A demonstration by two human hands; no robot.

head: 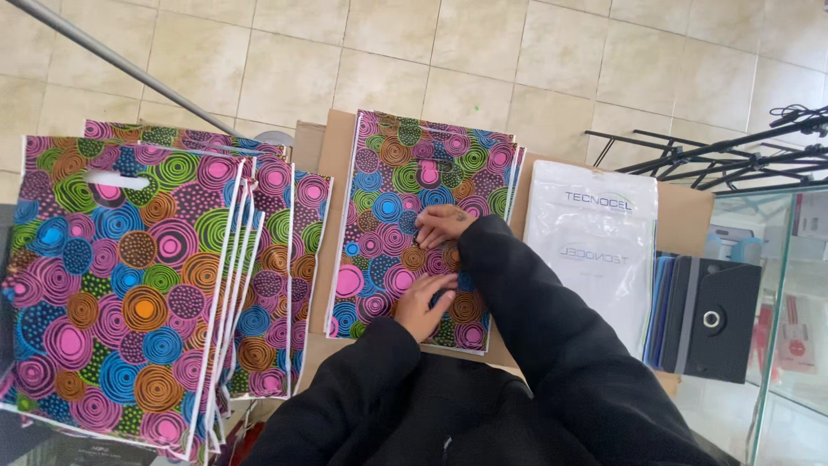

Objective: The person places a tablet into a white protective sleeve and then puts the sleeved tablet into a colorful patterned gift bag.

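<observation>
A stack of flat plastic bags (392,185) printed with bright multicoloured circles lies on a brown cardboard surface (332,142) in the middle of the view. Both hands rest on the top bag. My left hand (423,304) presses its lower middle with the fingers curled. My right hand (440,226) lies just above it near the bag's centre, fingertips pinching at the plastic. Black sleeves cover both arms. Whether either hand truly grips the bag is unclear.
A fanned pile of the same patterned bags (129,285) fills the left side. To the right lie a white plastic pouch (595,250) and a black case with a round ring (711,319). A glass counter (789,345) and black metal stands (733,160) sit far right; beige tiles behind.
</observation>
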